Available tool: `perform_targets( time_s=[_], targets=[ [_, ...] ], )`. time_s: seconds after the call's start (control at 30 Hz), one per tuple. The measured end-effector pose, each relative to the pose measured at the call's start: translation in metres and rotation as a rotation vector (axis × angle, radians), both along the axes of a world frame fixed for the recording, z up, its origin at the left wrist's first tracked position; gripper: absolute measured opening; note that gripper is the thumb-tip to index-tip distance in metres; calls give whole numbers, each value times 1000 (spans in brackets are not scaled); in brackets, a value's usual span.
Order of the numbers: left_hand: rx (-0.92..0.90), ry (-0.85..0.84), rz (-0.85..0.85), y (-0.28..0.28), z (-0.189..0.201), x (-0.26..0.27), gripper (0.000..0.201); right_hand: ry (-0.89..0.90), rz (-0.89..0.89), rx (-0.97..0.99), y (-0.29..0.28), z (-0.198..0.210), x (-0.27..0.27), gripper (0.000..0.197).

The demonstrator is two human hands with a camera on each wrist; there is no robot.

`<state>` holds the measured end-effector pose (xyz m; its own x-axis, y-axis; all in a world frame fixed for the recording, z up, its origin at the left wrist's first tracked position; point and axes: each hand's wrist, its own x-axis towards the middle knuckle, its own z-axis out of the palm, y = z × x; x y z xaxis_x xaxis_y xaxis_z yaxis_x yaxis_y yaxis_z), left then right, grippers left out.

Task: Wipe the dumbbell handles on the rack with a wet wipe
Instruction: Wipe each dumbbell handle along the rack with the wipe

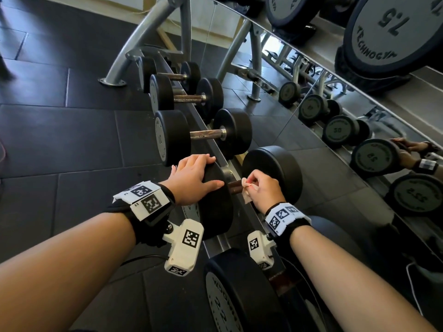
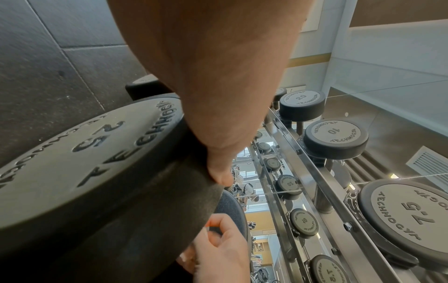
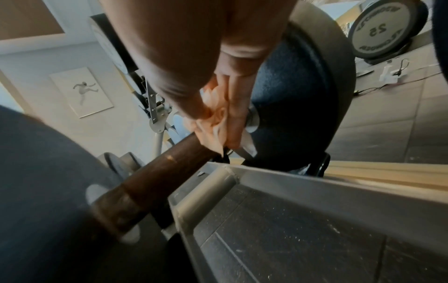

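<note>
Fingers of the right hand [image 1: 262, 188] pinch a crumpled white wipe [image 1: 247, 191] round the brown cylindrical handle [image 3: 169, 162]; the left hand [image 1: 191, 178] lies flat, fingers straight, on the rubbery round head [image 1: 217, 207].

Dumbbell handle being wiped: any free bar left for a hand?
Bare handle runs from the wet wipe to the near head under the left hand. Crowded at the far head, where the right hand grips.

Dim gym light, daylit mirror [image 1: 311, 75]; strong wide-angle bending at edges, right wrist view blurred
</note>
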<state>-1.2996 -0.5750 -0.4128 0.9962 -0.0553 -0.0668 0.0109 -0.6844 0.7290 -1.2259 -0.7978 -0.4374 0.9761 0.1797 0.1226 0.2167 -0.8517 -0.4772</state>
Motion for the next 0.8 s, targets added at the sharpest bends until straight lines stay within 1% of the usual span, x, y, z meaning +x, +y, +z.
perform_targets(
  time_s=[0.1, 0.17, 0.2, 0.27, 0.37, 0.43, 0.47, 0.5, 0.57, 0.63, 0.7, 0.8],
  targets=[
    [-5, -5, 5, 0, 1, -1, 71, -47, -88, -78, -2, 8, 8, 21],
    [-9, -5, 7, -1, 1, -2, 71, -51, -77, -187, 3, 7, 7, 18],
    [-14, -6, 8, -1, 1, -2, 71, -48, -75, -199, 6, 6, 6, 15],
    [-24, -9, 8, -1, 0, -2, 71, -14, -51, -135, 11, 2, 0, 16],
    [-23, -13, 8, -1, 0, -1, 71, 132, 129, 13, 16, 2, -12, 26],
    [-18, -1, 2, -1, 1, -1, 71, 229, 221, 46, 17, 1, -18, 27],
    [-16, 4, 0, 0, 1, 0, 71, 223, 219, 51, 16, 1, -18, 27],
    [-14, 6, -2, 1, 1, -1, 71, 183, 175, 63, 12, 2, -16, 26],
    [-18, 7, -3, 1, 1, -1, 71, 70, 21, 88, 1, 5, -6, 24],
    [-25, 1, -4, 1, 0, -1, 71, 42, -71, 38, -7, 7, 2, 21],
    [-29, -5, -4, 0, 0, -2, 71, 61, -92, -34, -6, 4, 5, 18],
    [-32, -12, 1, 0, 0, -1, 71, 74, -91, 13, -3, 0, 5, 21]
  ],
)
